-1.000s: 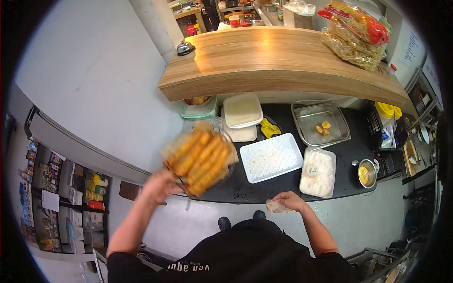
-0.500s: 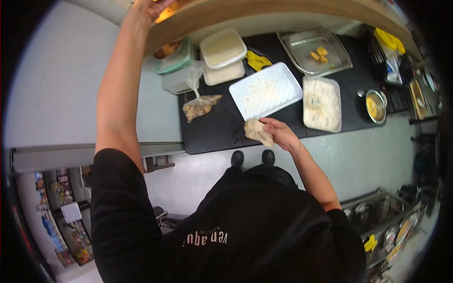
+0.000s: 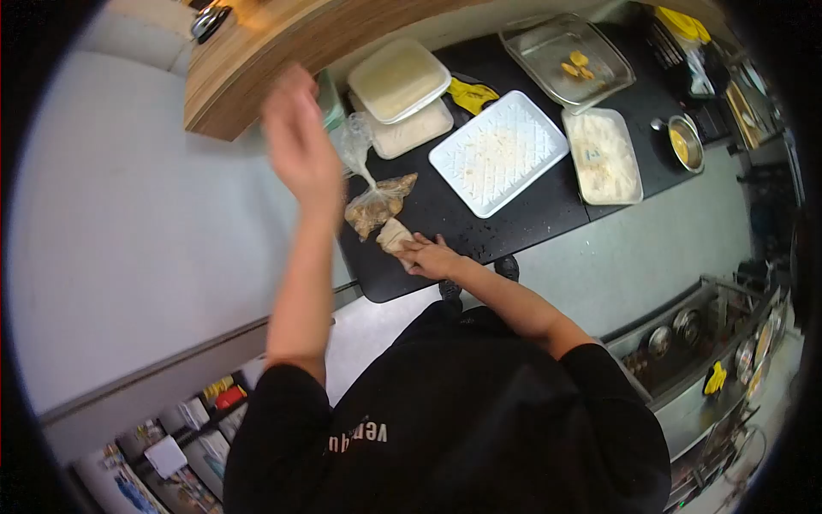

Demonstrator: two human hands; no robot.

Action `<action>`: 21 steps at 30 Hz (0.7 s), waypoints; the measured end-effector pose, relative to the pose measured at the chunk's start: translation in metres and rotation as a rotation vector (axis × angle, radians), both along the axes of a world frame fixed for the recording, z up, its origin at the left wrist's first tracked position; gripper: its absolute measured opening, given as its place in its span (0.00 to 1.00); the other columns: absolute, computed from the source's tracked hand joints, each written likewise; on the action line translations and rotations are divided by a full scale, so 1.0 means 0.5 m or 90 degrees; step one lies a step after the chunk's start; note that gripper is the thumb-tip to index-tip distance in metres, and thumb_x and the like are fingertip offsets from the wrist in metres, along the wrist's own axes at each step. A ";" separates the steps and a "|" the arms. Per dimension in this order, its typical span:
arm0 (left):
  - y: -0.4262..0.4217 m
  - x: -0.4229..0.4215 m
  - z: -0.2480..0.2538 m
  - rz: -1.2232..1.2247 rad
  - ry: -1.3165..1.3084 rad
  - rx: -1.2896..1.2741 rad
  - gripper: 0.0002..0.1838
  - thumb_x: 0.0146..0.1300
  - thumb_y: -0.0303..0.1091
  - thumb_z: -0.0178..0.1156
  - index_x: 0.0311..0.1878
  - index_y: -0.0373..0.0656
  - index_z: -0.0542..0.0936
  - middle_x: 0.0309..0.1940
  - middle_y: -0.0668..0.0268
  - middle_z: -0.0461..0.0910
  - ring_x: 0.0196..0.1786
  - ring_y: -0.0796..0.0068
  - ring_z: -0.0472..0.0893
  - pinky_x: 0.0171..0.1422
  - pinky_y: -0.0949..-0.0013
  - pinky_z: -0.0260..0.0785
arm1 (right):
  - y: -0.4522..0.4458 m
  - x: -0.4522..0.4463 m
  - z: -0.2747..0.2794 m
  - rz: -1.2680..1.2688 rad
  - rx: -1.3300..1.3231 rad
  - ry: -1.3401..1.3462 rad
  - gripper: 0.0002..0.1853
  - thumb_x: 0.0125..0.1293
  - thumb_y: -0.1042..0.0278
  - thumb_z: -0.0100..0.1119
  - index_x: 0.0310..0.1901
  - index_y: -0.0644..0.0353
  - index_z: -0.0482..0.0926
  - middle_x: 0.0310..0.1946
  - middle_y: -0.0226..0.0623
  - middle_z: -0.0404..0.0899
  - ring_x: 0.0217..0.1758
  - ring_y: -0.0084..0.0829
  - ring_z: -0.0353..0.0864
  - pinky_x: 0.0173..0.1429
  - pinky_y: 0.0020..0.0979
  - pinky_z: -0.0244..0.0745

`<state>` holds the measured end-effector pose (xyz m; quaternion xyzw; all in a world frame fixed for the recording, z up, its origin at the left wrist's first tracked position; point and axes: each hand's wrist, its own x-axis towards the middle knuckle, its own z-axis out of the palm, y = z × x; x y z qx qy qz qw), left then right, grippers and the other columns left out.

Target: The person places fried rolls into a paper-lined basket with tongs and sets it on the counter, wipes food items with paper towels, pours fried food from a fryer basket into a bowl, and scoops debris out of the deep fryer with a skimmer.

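Cloth [image 3: 395,236] was up by the white tray [image 3: 492,163] half a second ago, now it's down on the black counter [image 3: 371,272], poking out at ten o'clock from the right hand's [image 3: 431,259] fingers. They're draped over it, can't tell if gripping. Left hand [image 3: 300,141], around eleven o'clock, has dropped off the wooden shelf [image 3: 257,60], fingers too blurry to read.
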<state>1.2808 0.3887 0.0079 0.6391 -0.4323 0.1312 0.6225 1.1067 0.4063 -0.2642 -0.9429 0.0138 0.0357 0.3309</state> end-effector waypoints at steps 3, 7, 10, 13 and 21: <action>0.164 -0.122 -0.281 -0.086 -0.249 0.474 0.17 0.65 0.29 0.52 0.57 0.41 0.76 0.63 0.51 0.69 0.67 0.50 0.66 0.70 0.45 0.52 | 0.004 0.023 0.014 -0.072 0.095 -0.001 0.26 0.62 0.57 0.56 0.62 0.52 0.69 0.64 0.43 0.65 0.70 0.47 0.60 0.66 0.57 0.61; 0.295 -0.167 -0.525 -0.119 -0.241 0.822 0.27 0.66 0.39 0.51 0.69 0.54 0.65 0.73 0.61 0.54 0.75 0.50 0.51 0.69 0.31 0.40 | -0.069 -0.069 0.009 -0.203 0.093 0.063 0.15 0.62 0.62 0.56 0.47 0.58 0.81 0.45 0.45 0.80 0.49 0.47 0.78 0.55 0.40 0.73; 0.321 -0.118 -0.566 -0.143 -0.208 0.909 0.28 0.66 0.34 0.47 0.71 0.55 0.61 0.74 0.64 0.52 0.76 0.61 0.49 0.68 0.26 0.36 | -0.141 -0.200 0.033 -0.325 0.157 0.084 0.14 0.64 0.63 0.55 0.48 0.59 0.80 0.42 0.46 0.81 0.45 0.47 0.80 0.52 0.41 0.74; 0.321 -0.070 -0.574 -0.047 -0.177 0.985 0.31 0.63 0.30 0.50 0.71 0.53 0.60 0.73 0.64 0.55 0.76 0.61 0.51 0.68 0.27 0.36 | -0.196 -0.329 0.067 -0.418 0.184 0.125 0.14 0.64 0.64 0.55 0.49 0.59 0.80 0.42 0.46 0.82 0.45 0.46 0.81 0.51 0.40 0.75; 0.089 -0.242 -0.453 -0.131 -0.177 0.809 0.25 0.53 0.23 0.57 0.57 0.36 0.69 0.47 0.48 0.70 0.51 0.51 0.73 0.53 0.53 0.66 | -0.319 -0.649 0.158 -0.633 0.221 -0.007 0.15 0.65 0.68 0.52 0.51 0.60 0.79 0.41 0.43 0.83 0.46 0.40 0.83 0.50 0.38 0.76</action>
